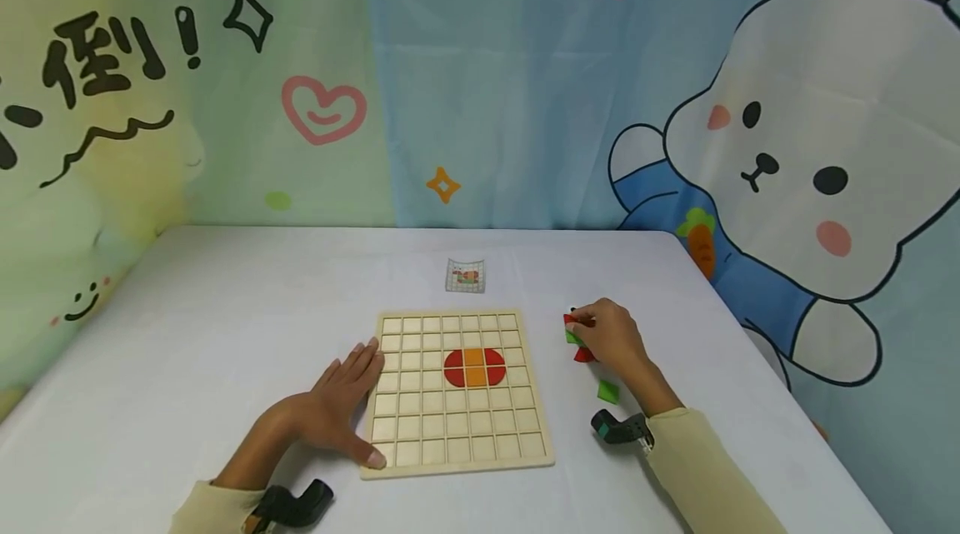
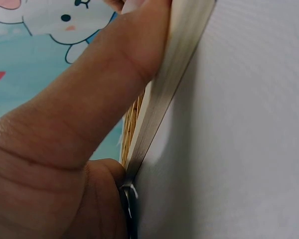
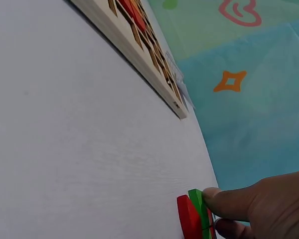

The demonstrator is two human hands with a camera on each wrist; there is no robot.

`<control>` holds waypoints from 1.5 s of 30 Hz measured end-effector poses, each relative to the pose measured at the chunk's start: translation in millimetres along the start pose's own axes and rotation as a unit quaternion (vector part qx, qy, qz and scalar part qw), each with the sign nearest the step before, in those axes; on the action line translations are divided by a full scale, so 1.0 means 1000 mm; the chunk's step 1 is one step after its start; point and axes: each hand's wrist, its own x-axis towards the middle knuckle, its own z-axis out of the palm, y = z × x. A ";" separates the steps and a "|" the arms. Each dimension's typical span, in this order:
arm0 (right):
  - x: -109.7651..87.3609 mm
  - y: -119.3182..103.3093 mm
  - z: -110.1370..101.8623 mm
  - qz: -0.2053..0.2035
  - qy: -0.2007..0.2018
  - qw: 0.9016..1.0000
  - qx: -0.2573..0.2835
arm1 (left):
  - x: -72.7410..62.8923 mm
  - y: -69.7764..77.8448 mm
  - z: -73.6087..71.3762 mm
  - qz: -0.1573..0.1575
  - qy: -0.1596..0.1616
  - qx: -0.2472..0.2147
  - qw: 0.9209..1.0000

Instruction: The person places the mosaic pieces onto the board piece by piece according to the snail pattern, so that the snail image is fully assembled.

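Observation:
A wooden grid board (image 1: 420, 426) lies on the white table, with two rounded red pieces (image 1: 453, 369) flanking orange pieces (image 1: 474, 367) in its upper middle. My left hand (image 1: 330, 409) rests spread along the board's left side, its thumb (image 2: 124, 55) against the near left corner. Right of the board, my right hand (image 1: 613, 338) pinches at a small red piece (image 1: 567, 319) with thumb and fingertips. Close under those fingers are a green piece (image 3: 198, 206) and another red piece (image 3: 189, 219). The fingers partly hide the held piece.
Another green piece (image 1: 608, 391) lies nearer me, beside the right wrist. Behind the board sits a small picture card (image 1: 466, 276) with a grid pattern. A printed curtain (image 1: 495, 101) hangs at the table's far edge.

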 end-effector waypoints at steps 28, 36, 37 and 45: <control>0.012 -0.018 0.002 -0.010 -0.018 0.998 -0.057 | -0.003 0.010 -0.004 -0.007 0.002 0.011 1.000; 0.010 -0.016 0.001 -0.032 -0.012 0.999 -0.010 | -0.005 0.009 -0.005 0.000 0.005 0.008 1.000; 0.010 -0.016 0.001 -0.031 -0.015 0.999 -0.004 | -0.005 0.009 -0.005 0.001 0.005 0.008 1.000; 0.003 -0.015 -0.002 -0.081 0.008 0.996 0.034 | -0.004 0.009 -0.004 0.004 0.006 0.010 1.000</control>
